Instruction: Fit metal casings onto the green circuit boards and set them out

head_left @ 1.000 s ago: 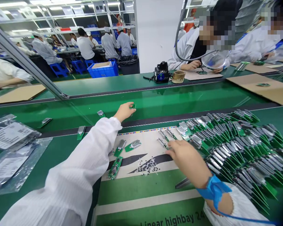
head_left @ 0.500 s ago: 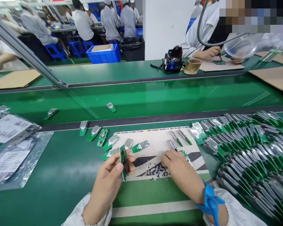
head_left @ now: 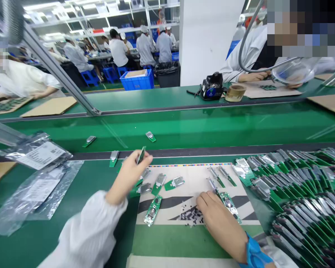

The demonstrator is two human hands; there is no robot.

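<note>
My left hand (head_left: 130, 172) is raised over the bench with its fingers pinched on a small green circuit board (head_left: 141, 155), held on edge. My right hand (head_left: 216, 216) rests on the printed cardboard mat (head_left: 192, 178), fingers curled down at a heap of tiny black parts (head_left: 191, 215); whether they grip any I cannot see. Next to its fingertips lies a green board with a metal shield (head_left: 229, 204). Another bare green board (head_left: 153, 205) lies left of the heap. Several shielded boards (head_left: 159, 183) lie on the mat below my left hand.
A large fanned stack of shielded boards (head_left: 293, 186) fills the right side. Clear plastic bags (head_left: 33, 178) lie at left. Single boards (head_left: 150, 136) sit on the green conveyor belt (head_left: 212, 126). Across the belt a person works under a magnifier lamp (head_left: 293, 70), beside a black device (head_left: 211, 87) and a tape roll (head_left: 235, 92).
My left hand reached to the belt, came back to hold a board near my right hand, then set it down and now lifts another board up and leftward. My right hand stayed at the black parts.
</note>
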